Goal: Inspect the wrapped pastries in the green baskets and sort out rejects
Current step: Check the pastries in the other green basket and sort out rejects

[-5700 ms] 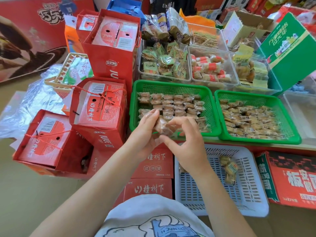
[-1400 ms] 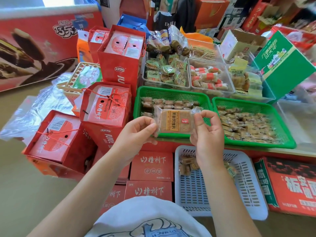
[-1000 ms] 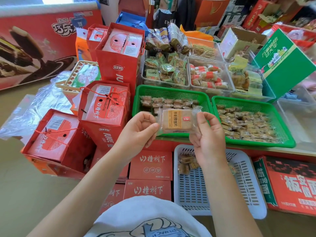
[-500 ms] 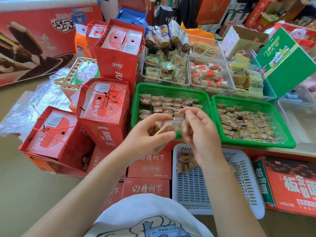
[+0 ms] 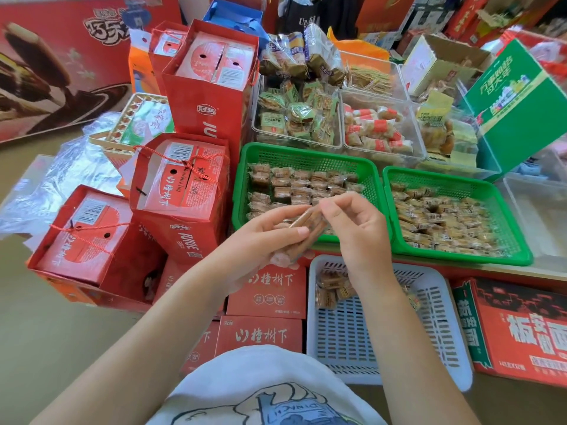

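Both hands, left hand (image 5: 260, 234) and right hand (image 5: 356, 228), pinch one wrapped pastry (image 5: 306, 222) edge-on above the counter's front edge. Two green baskets (image 5: 306, 154) (image 5: 460, 179) sit side by side behind; one white basket (image 5: 383, 348) sits below.

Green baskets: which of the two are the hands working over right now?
The left green basket, next to the red gift bags. Both hands hold one wrapped pastry over its near edge; the right green basket sits apart, untouched.
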{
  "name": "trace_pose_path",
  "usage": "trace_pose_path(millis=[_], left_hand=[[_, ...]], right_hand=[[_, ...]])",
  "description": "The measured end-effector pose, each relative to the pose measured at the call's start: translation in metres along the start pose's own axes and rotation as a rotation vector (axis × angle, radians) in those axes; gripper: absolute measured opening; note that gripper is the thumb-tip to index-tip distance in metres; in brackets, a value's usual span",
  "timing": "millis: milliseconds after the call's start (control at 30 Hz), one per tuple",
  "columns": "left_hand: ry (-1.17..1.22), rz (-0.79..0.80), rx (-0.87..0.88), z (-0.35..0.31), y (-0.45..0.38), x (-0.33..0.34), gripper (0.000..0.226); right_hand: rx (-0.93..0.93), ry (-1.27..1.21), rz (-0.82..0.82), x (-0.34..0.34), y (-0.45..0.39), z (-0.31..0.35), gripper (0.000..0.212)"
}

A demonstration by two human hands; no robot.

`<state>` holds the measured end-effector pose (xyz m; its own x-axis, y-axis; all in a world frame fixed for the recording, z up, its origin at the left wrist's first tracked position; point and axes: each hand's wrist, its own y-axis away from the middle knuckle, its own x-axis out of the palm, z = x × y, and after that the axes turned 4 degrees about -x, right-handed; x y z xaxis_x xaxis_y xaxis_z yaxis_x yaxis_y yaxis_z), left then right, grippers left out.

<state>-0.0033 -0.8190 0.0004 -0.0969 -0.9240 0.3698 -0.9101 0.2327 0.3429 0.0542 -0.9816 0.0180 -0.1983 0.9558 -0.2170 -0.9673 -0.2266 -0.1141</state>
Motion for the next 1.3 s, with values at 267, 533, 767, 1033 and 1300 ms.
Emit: trace_pose_path(millis=[267,533,767,1033,1300], left_hand=[[0.014,-0.2,0.051,0.009,-0.027,-0.017,0.029],[0.109,-0.356,0.042,0.018,-0.069,-0.049,0.018],[0.142,-0.668,-0.136,0.055,-0.136,-0.109,0.014],[-1.248,-0.446,-0.007,0.104,-0.195,-0.144,0.033],[-1.358,-0.396,-0.118,0.1,-0.222,-0.149,0.072]], right_hand=[[-0.084,0.252,-0.264,0.001,-0.028,-0.027,0.024],[0.346,0.15,-0.045,0.028,-0.075,-0.08,0.034],[0.636,-0.129,0.32,0.047,-0.119,-0.123,0.025],[0.586,0.039,0.12,0.056,-0.176,-0.174,0.045],[0.532,0.007,0.088,0.061,-0.178,-0.196,0.022]])
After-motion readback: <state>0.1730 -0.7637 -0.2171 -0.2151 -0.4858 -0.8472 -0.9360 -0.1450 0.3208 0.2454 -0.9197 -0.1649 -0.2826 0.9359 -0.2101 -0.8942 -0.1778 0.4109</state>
